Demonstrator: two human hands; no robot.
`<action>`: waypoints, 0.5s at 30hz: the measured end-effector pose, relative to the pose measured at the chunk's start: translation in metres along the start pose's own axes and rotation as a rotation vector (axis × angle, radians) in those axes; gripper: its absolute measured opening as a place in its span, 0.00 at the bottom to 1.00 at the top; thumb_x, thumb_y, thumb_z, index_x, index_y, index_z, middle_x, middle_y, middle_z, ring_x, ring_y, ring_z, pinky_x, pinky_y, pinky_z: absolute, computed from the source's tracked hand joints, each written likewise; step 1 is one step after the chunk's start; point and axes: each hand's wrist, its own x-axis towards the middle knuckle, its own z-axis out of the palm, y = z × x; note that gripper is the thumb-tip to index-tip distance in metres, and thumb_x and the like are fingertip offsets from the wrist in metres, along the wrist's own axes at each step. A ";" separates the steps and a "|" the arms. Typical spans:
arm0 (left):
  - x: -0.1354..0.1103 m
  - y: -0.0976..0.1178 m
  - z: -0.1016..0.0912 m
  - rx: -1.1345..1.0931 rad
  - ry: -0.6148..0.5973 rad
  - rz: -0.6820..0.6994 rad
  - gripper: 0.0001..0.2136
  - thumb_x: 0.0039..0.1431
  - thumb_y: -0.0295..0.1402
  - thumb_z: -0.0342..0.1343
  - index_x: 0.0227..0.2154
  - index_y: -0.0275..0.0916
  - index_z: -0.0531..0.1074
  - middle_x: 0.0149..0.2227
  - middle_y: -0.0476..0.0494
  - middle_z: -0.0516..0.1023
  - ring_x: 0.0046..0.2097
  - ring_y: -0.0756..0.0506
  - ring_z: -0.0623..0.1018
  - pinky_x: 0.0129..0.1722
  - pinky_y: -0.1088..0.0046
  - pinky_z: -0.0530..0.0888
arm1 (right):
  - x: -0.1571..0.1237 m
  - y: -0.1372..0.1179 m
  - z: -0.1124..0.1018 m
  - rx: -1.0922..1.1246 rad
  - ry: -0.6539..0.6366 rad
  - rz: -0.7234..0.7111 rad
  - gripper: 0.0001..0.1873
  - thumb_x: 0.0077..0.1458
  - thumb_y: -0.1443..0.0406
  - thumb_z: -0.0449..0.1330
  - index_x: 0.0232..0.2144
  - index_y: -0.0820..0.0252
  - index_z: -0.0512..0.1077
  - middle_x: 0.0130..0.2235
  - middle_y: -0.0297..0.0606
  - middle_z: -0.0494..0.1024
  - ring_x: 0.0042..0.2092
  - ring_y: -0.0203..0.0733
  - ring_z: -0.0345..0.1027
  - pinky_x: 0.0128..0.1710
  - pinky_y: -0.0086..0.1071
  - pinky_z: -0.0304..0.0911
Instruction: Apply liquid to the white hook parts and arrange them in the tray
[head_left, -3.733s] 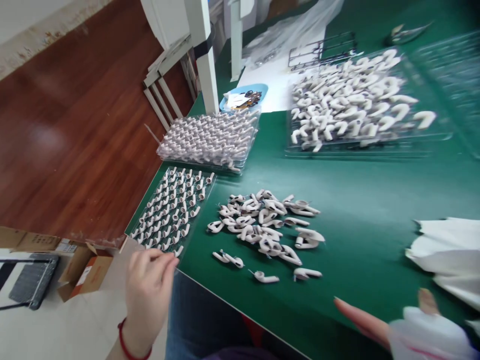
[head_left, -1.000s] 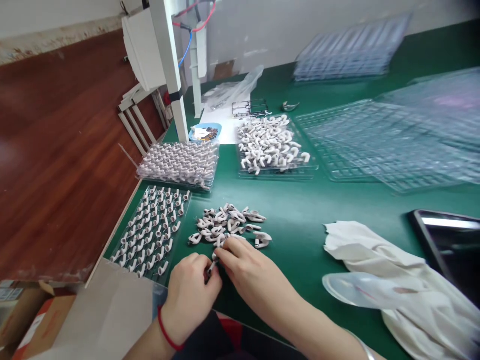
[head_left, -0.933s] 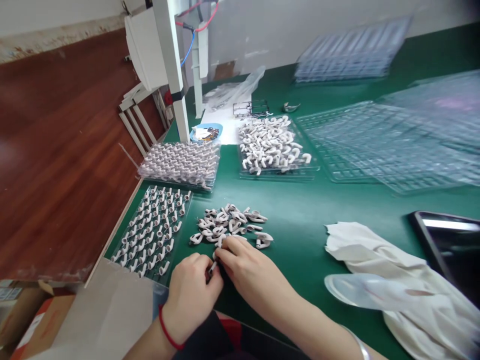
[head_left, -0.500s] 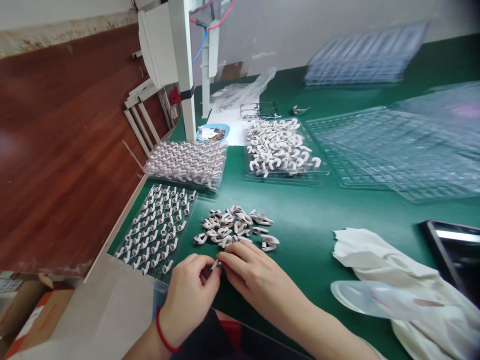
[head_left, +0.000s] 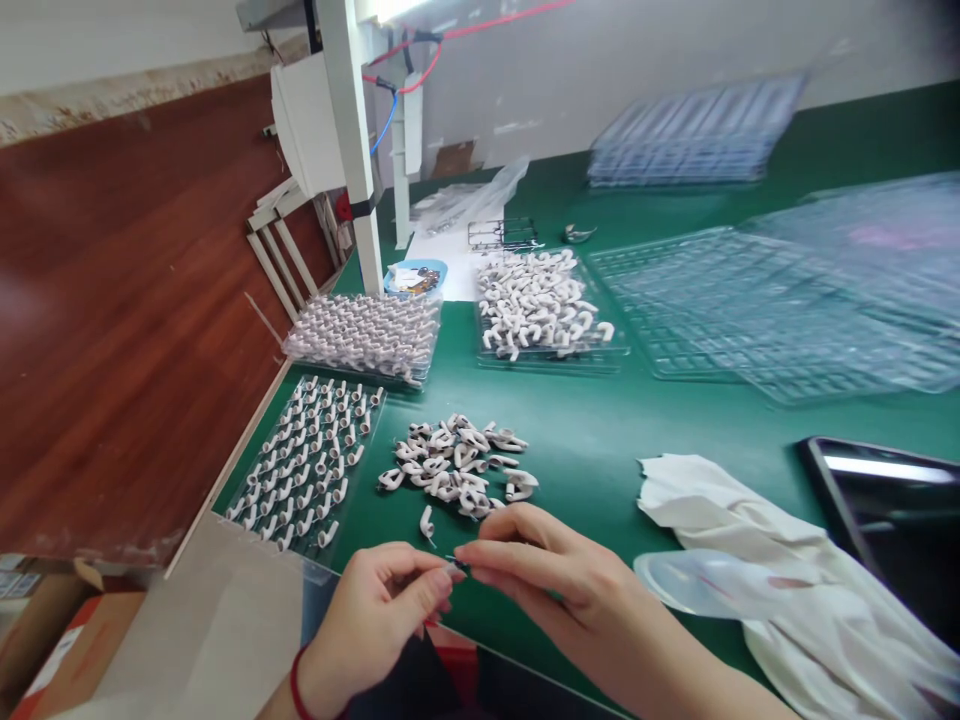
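Observation:
My left hand (head_left: 379,615) and my right hand (head_left: 551,580) meet at the table's near edge, fingertips pinched together on one small white plastic part (head_left: 453,567). Just beyond them lies a loose heap of white hooked parts (head_left: 457,465) on the green table (head_left: 637,410), with one stray part (head_left: 427,521) nearer my hands. To the left of the heap, a clear tray (head_left: 306,462) holds rows of the same parts.
A stacked full tray (head_left: 365,334) and a tray piled with loose parts (head_left: 541,310) sit farther back, beside a blue dish (head_left: 417,277) and a white post (head_left: 357,140). Empty clear trays (head_left: 765,310) spread at the right. White cloth (head_left: 757,560) and a dark screen (head_left: 885,500) lie near right.
My two hands have drawn back from the heap toward the near table edge, still pinching the small part. One part now lies alone between heap and hands.

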 end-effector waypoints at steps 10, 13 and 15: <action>-0.006 -0.001 0.014 -0.197 -0.088 -0.059 0.22 0.53 0.51 0.61 0.28 0.32 0.78 0.22 0.46 0.74 0.23 0.53 0.69 0.23 0.80 0.65 | -0.010 -0.006 -0.008 0.163 -0.072 0.035 0.10 0.64 0.69 0.57 0.42 0.52 0.76 0.36 0.32 0.73 0.36 0.29 0.70 0.37 0.17 0.64; -0.008 -0.002 0.018 -0.258 -0.097 -0.071 0.21 0.52 0.50 0.63 0.26 0.32 0.78 0.21 0.46 0.74 0.22 0.54 0.69 0.22 0.80 0.64 | -0.013 -0.009 -0.010 0.200 -0.111 0.079 0.10 0.62 0.71 0.59 0.41 0.51 0.76 0.36 0.31 0.73 0.36 0.29 0.69 0.36 0.18 0.63; -0.010 -0.002 0.021 -0.287 -0.104 -0.079 0.21 0.51 0.50 0.64 0.25 0.32 0.77 0.20 0.46 0.74 0.21 0.54 0.69 0.21 0.80 0.64 | -0.015 -0.010 -0.012 0.232 -0.132 0.105 0.11 0.61 0.71 0.59 0.40 0.50 0.76 0.35 0.30 0.73 0.36 0.29 0.69 0.35 0.17 0.63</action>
